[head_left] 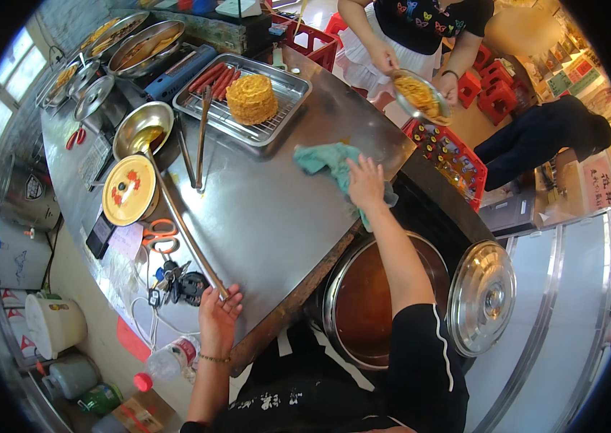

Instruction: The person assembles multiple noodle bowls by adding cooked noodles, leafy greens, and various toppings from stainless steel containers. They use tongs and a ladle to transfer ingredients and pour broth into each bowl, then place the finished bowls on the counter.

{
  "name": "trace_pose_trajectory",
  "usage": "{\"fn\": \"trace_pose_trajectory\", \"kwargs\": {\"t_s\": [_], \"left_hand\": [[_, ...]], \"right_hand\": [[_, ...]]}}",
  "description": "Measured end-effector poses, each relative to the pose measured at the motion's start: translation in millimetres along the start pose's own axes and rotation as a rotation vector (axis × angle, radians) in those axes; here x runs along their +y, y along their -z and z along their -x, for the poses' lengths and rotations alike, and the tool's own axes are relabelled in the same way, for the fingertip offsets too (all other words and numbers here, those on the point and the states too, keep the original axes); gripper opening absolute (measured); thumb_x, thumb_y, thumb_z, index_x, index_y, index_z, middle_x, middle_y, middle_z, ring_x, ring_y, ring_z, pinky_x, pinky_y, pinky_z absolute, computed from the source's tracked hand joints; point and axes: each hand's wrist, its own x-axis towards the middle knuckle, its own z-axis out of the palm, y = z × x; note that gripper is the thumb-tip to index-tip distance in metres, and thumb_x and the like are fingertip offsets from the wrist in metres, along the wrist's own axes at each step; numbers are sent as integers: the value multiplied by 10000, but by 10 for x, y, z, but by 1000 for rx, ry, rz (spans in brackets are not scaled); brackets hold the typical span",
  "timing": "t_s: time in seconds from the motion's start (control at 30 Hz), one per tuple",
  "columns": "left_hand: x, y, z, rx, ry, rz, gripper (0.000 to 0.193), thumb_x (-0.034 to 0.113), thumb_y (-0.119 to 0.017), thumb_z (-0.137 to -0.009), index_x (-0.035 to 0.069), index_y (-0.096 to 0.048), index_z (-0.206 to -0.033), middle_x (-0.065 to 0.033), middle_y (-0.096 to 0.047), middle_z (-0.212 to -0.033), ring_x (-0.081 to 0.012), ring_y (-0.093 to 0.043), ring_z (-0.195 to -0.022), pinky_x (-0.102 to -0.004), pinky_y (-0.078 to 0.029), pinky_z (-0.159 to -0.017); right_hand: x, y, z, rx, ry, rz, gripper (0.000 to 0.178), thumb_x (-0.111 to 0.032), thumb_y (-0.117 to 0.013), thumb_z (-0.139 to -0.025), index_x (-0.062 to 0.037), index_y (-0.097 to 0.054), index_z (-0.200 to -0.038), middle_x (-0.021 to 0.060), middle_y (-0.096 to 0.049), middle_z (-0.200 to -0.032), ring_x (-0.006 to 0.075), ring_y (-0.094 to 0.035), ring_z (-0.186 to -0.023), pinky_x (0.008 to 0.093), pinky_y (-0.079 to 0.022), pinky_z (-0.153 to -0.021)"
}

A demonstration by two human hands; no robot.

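Note:
My left hand (220, 314) is at the table's near edge, its fingers curled around the end of a long ladle handle (186, 234). The ladle's head rests in a metal bowl (126, 138) with yellowish liquid. Farther right, my right hand (367, 184) lies flat with spread fingers on a crumpled teal cloth (325, 157) on the steel tabletop (269, 209). Beyond the hands, a metal tray with a rack (287, 97) bears a stack of golden fried food (252, 99) and several red sausages (211, 78). Wooden-handled tongs (203, 137) lean on its edge.
A large pot of reddish-brown liquid (385, 299) stands beside my right arm, its lid (489, 296) to the right. Left lie a lidded yellow pot (129, 189), orange scissors (161, 236), keys (169, 278) and a bottle (172, 361). Across the table, another person holds a food plate (421, 97).

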Motion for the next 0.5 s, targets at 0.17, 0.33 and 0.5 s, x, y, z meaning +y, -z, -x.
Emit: {"fn": "trace_pose_trajectory", "kwargs": {"t_s": [0.17, 0.33, 0.5], "left_hand": [[-37, -126, 11, 6, -49, -88, 298, 309, -531, -966, 118, -533, -1195, -121, -663, -1056, -193, -655, -862, -301, -525, -696], [-126, -291, 16, 34, -67, -135, 307, 296, -533, -964, 109, -517, -1208, -119, -662, -1049, -185, -653, -857, -294, -531, -701], [-173, -449, 0, 40, -49, -103, 264, 261, -561, -947, 112, -518, -1160, -125, -659, -1041, -192, -653, -854, -299, -527, -693]], "right_hand": [[699, -182, -703, 123, -364, -64, 467, -323, -458, -957, -160, -485, -1394, 176, -353, -1505, 356, -292, -1405, 511, -188, -1151], [68, -109, -800, 24, -171, -72, 649, -513, -474, -910, -174, -403, -1459, 197, -289, -1533, 390, -210, -1434, 485, -142, -1171], [-600, -81, 325, -123, 299, -209, 602, -405, -525, -909, -147, -422, -1443, 187, -281, -1538, 375, -173, -1449, 476, -133, -1181]]}}
